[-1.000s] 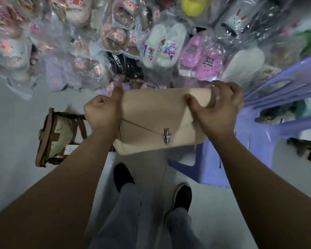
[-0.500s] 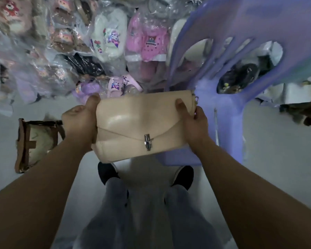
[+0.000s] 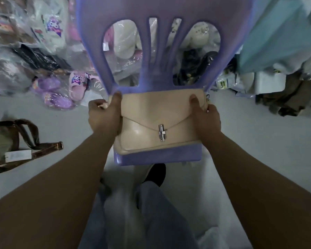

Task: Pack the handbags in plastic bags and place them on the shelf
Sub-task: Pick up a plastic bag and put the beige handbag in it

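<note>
A beige envelope-flap handbag (image 3: pixel 158 112) with a silver clasp lies over the seat of a purple plastic chair (image 3: pixel 156 157). My left hand (image 3: pixel 104 115) grips its left end, thumb on top. At the bag's right end my right hand (image 3: pixel 205 117) grips it, thumb on the flap. A second handbag, olive with brown straps and a white tag (image 3: pixel 9 146), lies on the floor at the left. A clear plastic bag (image 3: pixel 215 236) shows faintly on the floor at the bottom right.
The chair's backrest (image 3: pixel 162 42) rises straight ahead. Behind it and to the left are piles of slippers in clear bags (image 3: pixel 61 88). A light blue cloth (image 3: pixel 276 33) hangs at the right. My legs and black shoe (image 3: pixel 156 173) are below the chair.
My view has swung right so the purple chair is now straight ahead. Both hands have brought the beige bag over the chair seat and lower.
</note>
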A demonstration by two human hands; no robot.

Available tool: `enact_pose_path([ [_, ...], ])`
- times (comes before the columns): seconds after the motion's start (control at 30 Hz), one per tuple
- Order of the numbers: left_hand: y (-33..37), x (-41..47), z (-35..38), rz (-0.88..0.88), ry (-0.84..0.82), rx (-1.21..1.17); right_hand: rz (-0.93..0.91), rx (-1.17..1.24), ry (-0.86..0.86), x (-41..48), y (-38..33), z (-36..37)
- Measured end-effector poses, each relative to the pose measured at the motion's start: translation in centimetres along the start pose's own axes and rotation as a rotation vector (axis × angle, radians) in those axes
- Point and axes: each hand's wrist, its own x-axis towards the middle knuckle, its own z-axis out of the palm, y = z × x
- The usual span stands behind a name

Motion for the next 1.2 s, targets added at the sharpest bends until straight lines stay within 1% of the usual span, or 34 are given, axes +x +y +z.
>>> enact_pose_path([
  [0.13, -1.1, -0.5, 2.7, 0.063, -0.096, 0.066, 0.025, 0.008, -0.067, 1.6, 2.4, 0.0],
  [0.2, -1.5, -0.4, 3.5, 0.081, -0.162, 0.168, 0.041, 0.035, -0.065, 1.7, 3.5, 0.5],
  [0.3, -2.5, -0.3, 4.1, 0.097, -0.212, 0.278, 0.053, 0.035, -0.041, 1.3, 4.7, 1.2],
  [0.4, -3.2, -0.1, 4.6, 0.16, -0.204, 0.353, 0.034, 0.006, -0.011, 1.3, 5.4, 1.9],
  [0.47, -3.3, -0.2, 4.9, 0.197, -0.185, 0.469, 0.033, -0.004, -0.003, 1.4, 5.3, 2.1],
  [0.57, -2.6, -0.7, 5.7, 0.229, -0.203, 0.63, 0.015, -0.023, -0.01, 1.1, 5.1, 2.2],
  [0.63, -1.8, -1.8, 6.4, 0.347, -0.221, 0.668, -0.014, -0.011, -0.018, 0.5, 4.8, 1.9],
  [0.67, -1.3, -2.5, 6.8, 0.44, -0.232, 0.649, -0.031, -0.002, -0.012, 0.1, 4.6, 1.6],
  [0.73, 0.0, -4.2, 7.8, 0.618, -0.3, 0.53, -0.087, 0.008, 0.023, -0.8, 4.2, 0.2],
  [0.8, 1.1, -6.3, 9.2, 0.707, -0.414, 0.419, -0.134, 0.027, 0.081, -1.3, 4.1, -1.6],
  [0.87, 2.0, -8.7, 11.0, 0.754, -0.52, 0.393, -0.125, 0.075, 0.151, -1.5, 4.3, -3.5],
  [0.93, 2.1, -11.0, 13.1, 0.759, -0.6, 0.388, -0.108, 0.111, 0.213, -1.2, 5.0, -5.1],
  [1.03, 0.5, -15.1, 17.4, 0.708, -0.733, 0.375, -0.069, 0.155, 0.272, 0.1, 7.9, -7.7],
  [1.1, -1.3, -17.3, 20.0, 0.664, -0.776, 0.378, -0.024, 0.188, 0.292, 1.1, 10.5, -9.2],
  [1.2, -5.2, -20.1, 24.8, 0.592, -0.796, 0.407, 0.035, 0.202, 0.318, 3.6, 15.7, -11.4],
])
